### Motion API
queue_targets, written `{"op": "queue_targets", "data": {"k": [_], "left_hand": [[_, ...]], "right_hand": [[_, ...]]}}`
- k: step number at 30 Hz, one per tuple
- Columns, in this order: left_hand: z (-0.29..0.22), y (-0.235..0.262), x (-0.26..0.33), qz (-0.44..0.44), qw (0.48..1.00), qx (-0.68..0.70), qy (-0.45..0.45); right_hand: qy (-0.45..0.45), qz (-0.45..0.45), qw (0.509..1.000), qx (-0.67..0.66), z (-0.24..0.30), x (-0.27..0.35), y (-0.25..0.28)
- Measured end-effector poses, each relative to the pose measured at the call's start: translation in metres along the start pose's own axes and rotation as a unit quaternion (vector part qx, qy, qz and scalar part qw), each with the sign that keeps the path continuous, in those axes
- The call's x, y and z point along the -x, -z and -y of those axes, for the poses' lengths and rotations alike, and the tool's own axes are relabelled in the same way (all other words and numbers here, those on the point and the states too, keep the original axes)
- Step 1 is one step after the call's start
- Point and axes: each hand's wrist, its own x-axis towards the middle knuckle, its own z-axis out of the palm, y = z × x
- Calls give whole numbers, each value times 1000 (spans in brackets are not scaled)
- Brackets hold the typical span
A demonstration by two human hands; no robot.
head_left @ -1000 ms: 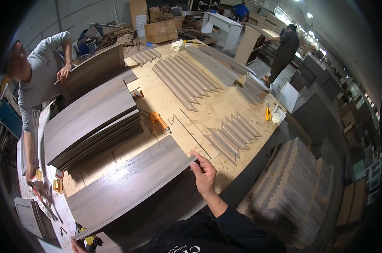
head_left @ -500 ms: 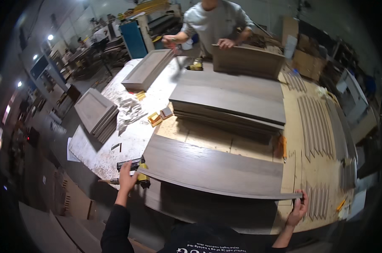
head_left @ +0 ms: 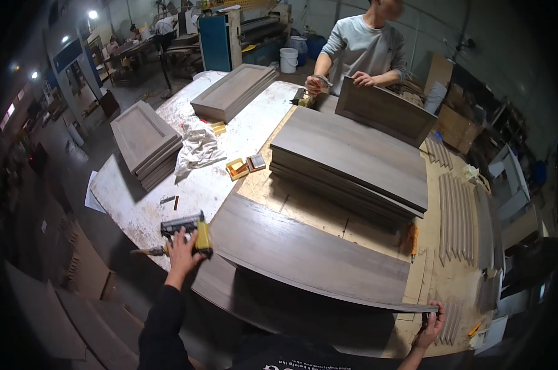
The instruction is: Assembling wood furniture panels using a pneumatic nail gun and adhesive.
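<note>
My left hand (head_left: 183, 253) lies over the handle of a yellow-and-black nail gun (head_left: 203, 237), fingers curling across it. The gun rests on its side at the table's left front, its hose trailing left. At the right, my right hand (head_left: 431, 327) grips the front corner of a long grey-brown wooden panel (head_left: 316, 243), thumb toward me and fingertips on the end. This panel's front edge stands raised over a dark gap, with another grey-brown board (head_left: 214, 283) lower down. Behind the panel, several similar panels form a stack (head_left: 353, 157).
Framed door panels are piled at left (head_left: 144, 132) and far left-centre (head_left: 232, 89). A cloth (head_left: 199, 148), a small yellow box (head_left: 236, 169) and an orange-handled tool (head_left: 412, 242) lie around. Thin strips (head_left: 456, 216) cover the right. A co-worker (head_left: 365, 55) stands opposite, holding a panel (head_left: 383, 111).
My left hand has moved farther over the nail gun's handle. My right hand keeps hold of the panel's corner. The co-worker's hand has come in toward their upright panel. The view has shifted.
</note>
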Motion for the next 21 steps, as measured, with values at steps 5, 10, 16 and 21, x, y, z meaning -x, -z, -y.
{"op": "queue_targets", "data": {"k": [5,10,16,21], "left_hand": [[-19,44,-32,-78,967,237,53],[-106,120,29,44,837,545,-26],[-126,114,59,-95,820,564,-28],[-130,115,62,-67,830,553,-30]], "right_hand": [[-15,-14,1000,15,0,0,-10],[3,-51,997,53,-5,13,-6],[-20,-105,994,32,-4,18,-18],[-13,-123,992,12,-8,18,-18]]}}
